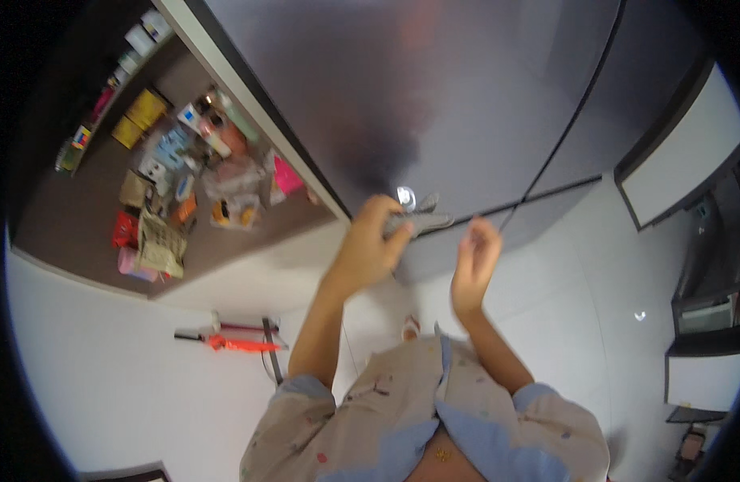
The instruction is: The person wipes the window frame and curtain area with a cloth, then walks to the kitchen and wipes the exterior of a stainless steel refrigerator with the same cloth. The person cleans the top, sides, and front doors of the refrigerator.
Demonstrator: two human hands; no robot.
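My left hand (pixel 373 244) grips a grey looped item (pixel 423 223), perhaps a folded cord or strap; blur hides exactly what it is. The item's looped end sticks out to the right, in front of a glossy grey door panel (pixel 466 108). To the right, apart from the item, my right hand (pixel 478 262) is raised with its fingers half curled. A gap shows between its thumb and fingers, and I see nothing in it. Both hands are near the dark lower edge of the panel. A small bright round spot (pixel 406 197) shows just above my left hand.
On the left, an open cabinet shelf (pixel 93 241) holds packets, bottles and yellow boxes (pixel 140 117). A red umbrella (pixel 243 344) hangs or leans below it. Pale glossy floor tiles (pixel 563 313) run beneath me, and dark-framed furniture (pixel 707 337) stands at the right rim.
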